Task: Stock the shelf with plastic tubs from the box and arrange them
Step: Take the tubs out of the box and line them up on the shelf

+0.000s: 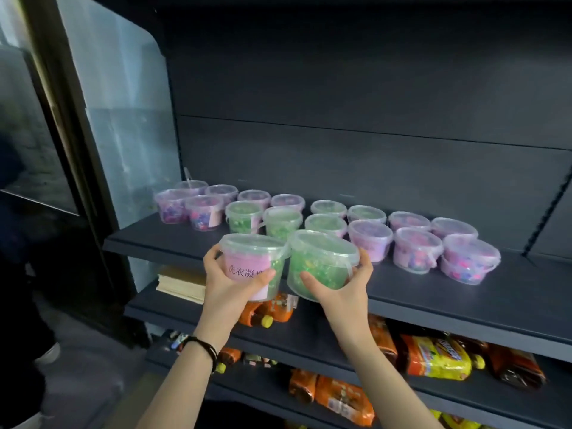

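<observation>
This is the placing step: two tubs are in the air at the front edge of the shelf (448,292), neither yet set down. The left hand (227,283) curls round the pink-labelled tub (252,246), thumb across its label and fingers wrapped behind. The right hand (340,286) cups the green tub (318,264) in the same way, thumb on the near wall. The two tubs are side by side and almost touching, both lidded and roughly upright, with the green one tipped slightly toward the camera. On the shelf the stocked tubs (283,222) already stand in short rows running front to back, purple at the left end, green in the middle, purple again at the right end. The box is not in view. Judging by colour, the bare strip of shelf directly in front of the green rows looks like the place for both. The next move would be to carry them forward over the shelf lip and lower them flat. They should line up with the green tubs behind without nudging them, and the fingers should let go only once each base sits fully on the shelf.
</observation>
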